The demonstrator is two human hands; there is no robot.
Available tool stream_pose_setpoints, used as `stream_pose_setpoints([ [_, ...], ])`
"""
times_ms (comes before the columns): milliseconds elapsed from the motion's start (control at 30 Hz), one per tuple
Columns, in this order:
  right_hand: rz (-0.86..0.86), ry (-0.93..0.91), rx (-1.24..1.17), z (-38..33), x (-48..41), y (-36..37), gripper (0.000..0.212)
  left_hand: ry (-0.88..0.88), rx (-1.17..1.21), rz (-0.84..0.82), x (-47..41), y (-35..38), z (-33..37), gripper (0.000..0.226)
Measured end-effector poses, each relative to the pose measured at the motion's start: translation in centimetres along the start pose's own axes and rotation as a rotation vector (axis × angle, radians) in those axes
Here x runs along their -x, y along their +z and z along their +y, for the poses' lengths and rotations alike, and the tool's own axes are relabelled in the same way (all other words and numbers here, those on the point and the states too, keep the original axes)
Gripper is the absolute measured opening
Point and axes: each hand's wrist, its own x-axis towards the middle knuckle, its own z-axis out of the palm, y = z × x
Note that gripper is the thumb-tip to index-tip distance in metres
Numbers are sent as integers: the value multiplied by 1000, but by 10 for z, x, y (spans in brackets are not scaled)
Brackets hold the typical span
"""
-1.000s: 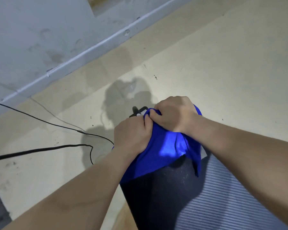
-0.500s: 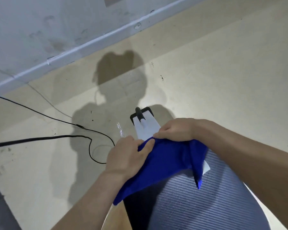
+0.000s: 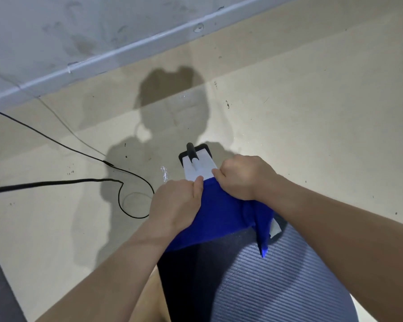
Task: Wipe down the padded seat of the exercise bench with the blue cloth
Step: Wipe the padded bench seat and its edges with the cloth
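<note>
At the far left, 2 black cables (image 3: 56, 182) run in from the edge across the beige floor (image 3: 312, 112), the thicker one curling into a loop near the middle, and a pale wall (image 3: 56, 31) with a raised baseboard strip slants across the top. The person's shadow (image 3: 168, 108) falls on the floor between the cables and the bench. The left hand (image 3: 176, 204) sits at the left edge of the seat, fingers curled closed and knuckles up, thumb lying along the top edge of the cloth (image 3: 221, 217) and pinching that edge against the fingers. The cloth, a vivid blue, is stretched flat between the 2 hands across the far, narrow end of the seat (image 3: 265, 282), draped over its left side and hanging down there; a loose corner trails to a point on the right, resting on the ribbed grey padding. Just beyond the cloth's top edge the bench's white frame (image 3: 199, 167) shows, with a short black knob (image 3: 191, 151) standing on it and a black cap at its end. The right hand (image 3: 244, 176) is at the right of the cloth's top edge, closed into a loose fist with fingers folded under, gripping the fabric there; the 2 hands lie close together, thumb tip of the left near the knuckles of the right. The seat widens toward the camera, its left half in dark shade and its right half lit, showing fine cross ribs. Both bare forearms reach in from the bottom corners.
</note>
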Motion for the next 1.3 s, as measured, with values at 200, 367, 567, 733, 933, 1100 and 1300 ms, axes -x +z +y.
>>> stream_pose_setpoints([
  [200,110,101,-79,1,6,4,45,19,-22,34,2,4,14,50],
  [367,326,202,-244,28,30,26,47,58,-101,85,-4,18,35,47],
  [567,500,329,-551,59,78,71,49,155,-81,93,-19,23,88,37],
  [733,445,416,-646,68,95,89,55,203,-190,67,-34,26,112,41],
  [933,485,420,-772,89,122,116,56,299,-492,44,-36,40,155,39],
  [1100,435,453,-819,110,156,149,64,547,-763,18,-8,79,185,44],
  [1300,329,615,-964,144,225,210,55,682,-798,-148,46,155,222,45],
])
